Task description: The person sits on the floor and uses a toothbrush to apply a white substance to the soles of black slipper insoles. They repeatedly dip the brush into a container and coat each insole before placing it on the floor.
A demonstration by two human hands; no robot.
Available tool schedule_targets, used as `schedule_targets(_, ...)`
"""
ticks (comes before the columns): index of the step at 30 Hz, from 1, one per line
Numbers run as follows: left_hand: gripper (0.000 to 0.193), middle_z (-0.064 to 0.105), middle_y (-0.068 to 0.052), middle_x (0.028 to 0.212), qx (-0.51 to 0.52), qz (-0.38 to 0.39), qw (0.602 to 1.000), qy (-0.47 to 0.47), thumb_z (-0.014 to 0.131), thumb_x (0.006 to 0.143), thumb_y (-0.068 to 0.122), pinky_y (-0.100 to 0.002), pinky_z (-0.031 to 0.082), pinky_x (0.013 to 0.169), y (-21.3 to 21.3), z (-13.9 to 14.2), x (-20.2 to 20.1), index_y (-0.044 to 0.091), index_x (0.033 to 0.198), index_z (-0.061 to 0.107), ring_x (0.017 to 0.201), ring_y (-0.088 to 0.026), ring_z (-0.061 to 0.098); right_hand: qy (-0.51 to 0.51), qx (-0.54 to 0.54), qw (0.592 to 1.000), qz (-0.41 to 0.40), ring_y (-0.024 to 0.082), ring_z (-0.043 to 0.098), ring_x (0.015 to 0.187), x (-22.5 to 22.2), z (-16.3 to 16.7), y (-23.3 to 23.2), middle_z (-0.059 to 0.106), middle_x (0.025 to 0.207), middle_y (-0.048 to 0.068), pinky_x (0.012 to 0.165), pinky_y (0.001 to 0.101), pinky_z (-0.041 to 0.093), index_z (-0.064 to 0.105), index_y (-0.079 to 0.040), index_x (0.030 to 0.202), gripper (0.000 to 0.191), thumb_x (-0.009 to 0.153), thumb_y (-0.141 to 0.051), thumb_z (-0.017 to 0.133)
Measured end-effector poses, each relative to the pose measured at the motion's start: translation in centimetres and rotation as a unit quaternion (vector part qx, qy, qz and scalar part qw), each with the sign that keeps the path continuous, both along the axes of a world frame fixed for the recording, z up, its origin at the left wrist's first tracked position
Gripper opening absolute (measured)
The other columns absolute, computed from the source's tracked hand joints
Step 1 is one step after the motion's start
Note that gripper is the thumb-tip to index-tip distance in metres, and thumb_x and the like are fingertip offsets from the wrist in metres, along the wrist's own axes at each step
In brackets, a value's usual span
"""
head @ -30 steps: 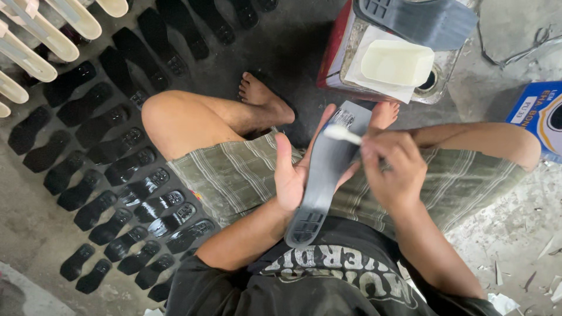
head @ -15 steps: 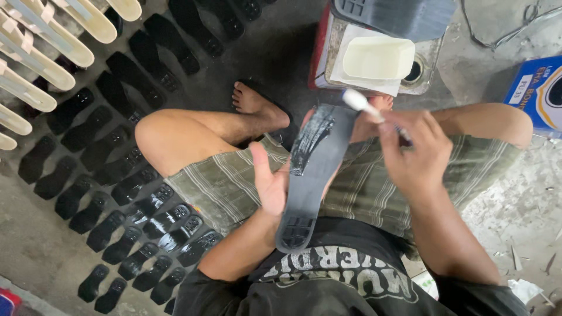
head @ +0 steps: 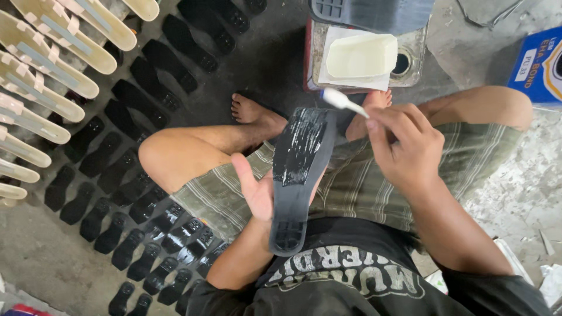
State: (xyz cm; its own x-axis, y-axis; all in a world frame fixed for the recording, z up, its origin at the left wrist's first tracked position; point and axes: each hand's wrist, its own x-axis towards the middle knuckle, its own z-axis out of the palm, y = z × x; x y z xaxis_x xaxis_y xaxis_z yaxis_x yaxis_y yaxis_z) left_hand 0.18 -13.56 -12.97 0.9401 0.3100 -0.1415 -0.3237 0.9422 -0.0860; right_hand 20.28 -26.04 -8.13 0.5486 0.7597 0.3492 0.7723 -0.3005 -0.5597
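Note:
I sit on the floor with a long black shoe sole (head: 297, 175) lying across my lap. My left hand (head: 255, 190) supports it from underneath, palm up. The sole's upper half shines with wet glue. My right hand (head: 405, 146) grips a small white brush (head: 344, 102) whose tip sits just past the sole's top right edge. Directly ahead stands a metal can (head: 410, 44) with a white plastic tray (head: 362, 55) of pale glue resting on it.
Rows of black soles (head: 117, 175) lie on the concrete floor to my left. Cream-coloured soles (head: 47, 70) fan out at the upper left. A dark grey sole (head: 374, 11) rests across the can's far side. A blue box (head: 538, 67) stands at the right edge.
The brush has swept from the middle of the sole up to its top right edge. The glossy glue coat now covers more of the sole's upper half.

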Motion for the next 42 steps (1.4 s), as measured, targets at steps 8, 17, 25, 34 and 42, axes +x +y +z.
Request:
schedule_targets(8, 0.122, 0.033, -0.015, 0.170, -0.002, 0.013, 0.999, -0.038, 0.024, 0.089, 0.094, -0.049, 0.007, 0.138, 1.3, 1.3, -0.4, -0.001, 0.165, 0.028, 0.160, -0.027, 0.028, 0.015, -0.040, 0.996, 0.079, 0.019, 0.068, 0.068, -0.7, 1.0, -0.7, 0.074, 0.092, 0.007, 0.058, 0.0315, 0.053, 0.076, -0.008, 0.103, 0.013, 0.091, -0.008, 0.079)
schedule_targets(17, 0.127, 0.027, -0.018, 0.170, -0.017, -0.037, 0.999, -0.031, 0.030, 0.085, 0.095, -0.047, 0.008, 0.133, 1.3, 0.8, -0.7, -0.002, 0.166, 0.016, 0.158, -0.030, 0.022, 0.048, -0.026, 0.999, 0.001, 0.017, 0.066, 0.069, 0.6, 1.6, -1.0, 0.074, 0.095, 0.007, 0.060, 0.0289, 0.051, 0.074, -0.007, 0.109, 0.011, 0.099, -0.005, 0.078)
schedule_targets(25, 0.128, 0.044, -0.023, 0.162, -0.062, -0.027, 0.994, -0.082, 0.032, 0.091, 0.097, -0.044, 0.038, 0.124, 1.5, -1.3, -2.0, -0.006, 0.165, 0.024, 0.145, -0.034, 0.049, -0.026, -0.073, 0.989, 0.129, 0.022, 0.068, 0.071, 0.2, 2.3, -0.4, 0.070, 0.089, 0.002, 0.060, 0.0366, 0.051, 0.075, -0.014, 0.091, 0.014, 0.081, -0.008, 0.083)
schedule_targets(34, 0.100, 0.058, -0.022, 0.142, -0.111, -0.013, 0.953, 0.282, 0.050, 0.097, 0.078, -0.047, 0.047, 0.114, 0.3, -4.0, -0.8, -0.009, 0.147, 0.047, 0.129, -0.034, 0.057, -0.017, -0.074, 0.993, 0.093, 0.024, 0.068, 0.074, 4.1, 0.2, -1.2, 0.073, 0.097, 0.007, 0.064, 0.0332, 0.053, 0.073, -0.011, 0.099, 0.004, 0.098, -0.012, 0.076)
schedule_targets(42, 0.087, 0.066, -0.013, 0.133, -0.130, -0.066, 0.954, 0.261, 0.053, 0.091, 0.073, -0.050, 0.045, 0.114, -2.0, -4.0, -0.9, 0.003, 0.141, 0.055, 0.125, -0.028, 0.062, -0.277, -0.350, 0.894, 0.033, 0.031, 0.072, 0.071, 11.8, -7.7, 7.4, 0.071, 0.095, 0.011, 0.057, 0.0424, 0.055, 0.076, -0.020, 0.103, 0.017, 0.092, -0.023, 0.063)
